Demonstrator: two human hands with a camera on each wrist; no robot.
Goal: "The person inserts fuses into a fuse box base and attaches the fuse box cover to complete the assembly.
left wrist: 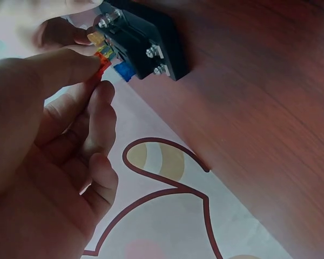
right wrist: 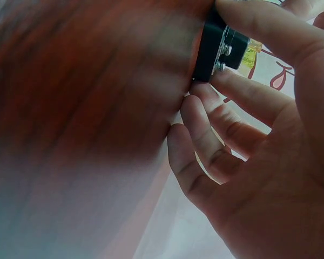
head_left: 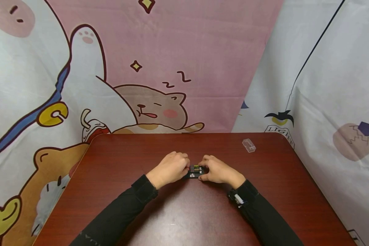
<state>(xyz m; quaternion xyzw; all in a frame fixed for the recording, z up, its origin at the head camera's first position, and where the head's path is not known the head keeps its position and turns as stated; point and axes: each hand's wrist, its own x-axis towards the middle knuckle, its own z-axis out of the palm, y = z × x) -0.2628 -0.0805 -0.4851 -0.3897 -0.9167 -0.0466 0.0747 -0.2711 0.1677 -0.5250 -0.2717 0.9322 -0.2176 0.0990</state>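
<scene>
A small black fuse block (left wrist: 170, 40) with metal screw terminals stands on the table between the two hands. My right hand (head_left: 219, 170) grips its right end between thumb and fingers, the other fingers reaching down beside it in the right wrist view. With thumb and index finger my left hand (head_left: 170, 167) pinches an orange-red blade fuse (left wrist: 103, 60) close over the block; its lower end is hidden in the left wrist view. A blue blade fuse (left wrist: 124, 70) sits in the block beside it, and a yellow fuse (right wrist: 249, 58) shows in the right wrist view.
A clear plastic cover (head_left: 249, 145) lies near the table's back right corner. The reddish-brown wooden table (head_left: 126, 147) ends at a cloth backdrop (head_left: 203, 68) with cartoon animals, which also hangs along both sides.
</scene>
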